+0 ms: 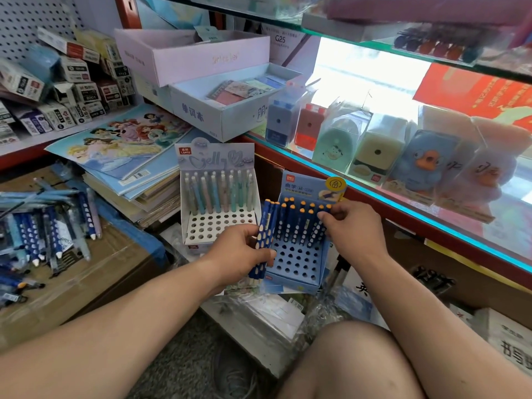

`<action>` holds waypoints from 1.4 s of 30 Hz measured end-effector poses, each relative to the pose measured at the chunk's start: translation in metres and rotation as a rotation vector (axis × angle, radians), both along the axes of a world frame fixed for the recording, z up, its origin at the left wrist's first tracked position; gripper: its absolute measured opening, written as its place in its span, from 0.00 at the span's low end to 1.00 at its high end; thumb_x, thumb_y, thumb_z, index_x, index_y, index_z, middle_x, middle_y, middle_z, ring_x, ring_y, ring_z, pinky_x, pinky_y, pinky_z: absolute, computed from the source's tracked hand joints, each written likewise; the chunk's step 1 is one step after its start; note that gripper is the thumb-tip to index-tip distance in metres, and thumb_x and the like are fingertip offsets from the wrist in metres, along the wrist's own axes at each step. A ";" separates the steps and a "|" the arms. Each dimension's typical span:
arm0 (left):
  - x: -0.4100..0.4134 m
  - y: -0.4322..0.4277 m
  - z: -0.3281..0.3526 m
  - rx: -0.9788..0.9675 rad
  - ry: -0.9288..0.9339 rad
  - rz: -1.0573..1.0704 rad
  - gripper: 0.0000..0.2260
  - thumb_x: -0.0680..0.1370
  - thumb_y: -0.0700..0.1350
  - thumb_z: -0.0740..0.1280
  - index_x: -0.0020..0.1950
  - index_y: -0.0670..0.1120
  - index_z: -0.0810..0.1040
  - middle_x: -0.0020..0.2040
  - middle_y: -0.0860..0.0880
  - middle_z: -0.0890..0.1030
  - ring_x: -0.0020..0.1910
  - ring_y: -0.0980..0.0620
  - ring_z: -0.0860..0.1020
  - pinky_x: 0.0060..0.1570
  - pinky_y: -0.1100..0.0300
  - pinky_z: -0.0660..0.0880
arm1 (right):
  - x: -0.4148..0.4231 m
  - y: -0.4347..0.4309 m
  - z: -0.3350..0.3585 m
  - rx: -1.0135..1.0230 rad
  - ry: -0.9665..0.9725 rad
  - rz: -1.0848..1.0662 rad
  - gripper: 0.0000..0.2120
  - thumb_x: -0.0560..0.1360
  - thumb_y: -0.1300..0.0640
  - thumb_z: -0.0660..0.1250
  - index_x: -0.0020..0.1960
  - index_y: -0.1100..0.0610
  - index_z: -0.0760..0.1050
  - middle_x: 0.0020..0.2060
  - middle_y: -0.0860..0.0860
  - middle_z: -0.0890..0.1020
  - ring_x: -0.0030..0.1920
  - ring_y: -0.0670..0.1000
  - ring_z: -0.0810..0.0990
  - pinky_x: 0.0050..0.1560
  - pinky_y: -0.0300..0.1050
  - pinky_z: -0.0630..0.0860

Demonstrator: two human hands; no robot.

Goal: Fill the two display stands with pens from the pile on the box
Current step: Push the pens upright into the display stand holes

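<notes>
Plastic, light and stiff but likely slick, the blue dotted pens [264, 226] sit bunched in the left hand [241, 251], gripped mid-barrel; the right hand [351, 228] pinches 1 pen [318, 231] by its top over the blue stand [296, 263]. The pile [43, 226] lies on the cardboard box [109, 254].

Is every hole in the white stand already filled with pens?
No, the white stand has pens only at the back; its front holes are empty.

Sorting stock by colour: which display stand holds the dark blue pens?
The blue stand on the right; the white stand beside it holds pastel pens.
</notes>
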State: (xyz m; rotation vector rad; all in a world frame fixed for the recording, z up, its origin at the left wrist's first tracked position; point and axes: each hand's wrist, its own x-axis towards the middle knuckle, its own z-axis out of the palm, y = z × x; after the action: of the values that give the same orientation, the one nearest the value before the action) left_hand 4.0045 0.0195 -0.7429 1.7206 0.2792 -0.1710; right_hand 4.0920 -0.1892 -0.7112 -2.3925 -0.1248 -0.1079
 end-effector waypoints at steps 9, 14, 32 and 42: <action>-0.003 -0.003 0.003 0.013 -0.008 -0.023 0.06 0.77 0.37 0.74 0.52 0.44 0.83 0.45 0.42 0.87 0.49 0.41 0.86 0.53 0.41 0.83 | 0.003 0.011 0.004 -0.189 -0.057 -0.002 0.10 0.79 0.50 0.70 0.46 0.55 0.83 0.37 0.51 0.84 0.41 0.54 0.82 0.44 0.51 0.80; -0.005 -0.004 0.003 0.015 0.002 -0.019 0.07 0.77 0.37 0.74 0.53 0.45 0.84 0.46 0.42 0.87 0.48 0.42 0.86 0.53 0.40 0.83 | 0.005 0.009 -0.005 -0.176 0.008 -0.008 0.10 0.79 0.52 0.69 0.41 0.54 0.80 0.34 0.51 0.83 0.39 0.54 0.82 0.44 0.52 0.81; -0.007 -0.010 0.007 -0.035 0.006 -0.036 0.07 0.77 0.35 0.74 0.53 0.44 0.83 0.46 0.43 0.86 0.46 0.44 0.87 0.53 0.40 0.83 | -0.021 0.022 0.009 0.180 0.197 0.114 0.10 0.80 0.52 0.68 0.43 0.55 0.82 0.36 0.52 0.85 0.34 0.48 0.81 0.37 0.48 0.79; 0.000 -0.017 0.007 -0.022 -0.021 -0.030 0.10 0.77 0.36 0.74 0.56 0.46 0.83 0.51 0.43 0.86 0.51 0.42 0.86 0.54 0.42 0.83 | -0.028 0.025 0.016 0.471 0.208 0.226 0.05 0.81 0.56 0.69 0.49 0.58 0.80 0.38 0.53 0.84 0.35 0.45 0.82 0.36 0.39 0.81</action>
State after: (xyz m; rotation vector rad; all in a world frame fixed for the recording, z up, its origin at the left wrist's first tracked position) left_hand 4.0049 0.0024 -0.7355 1.7040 0.2351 -0.1775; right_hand 4.0639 -0.1641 -0.6948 -1.8916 -0.2422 0.1978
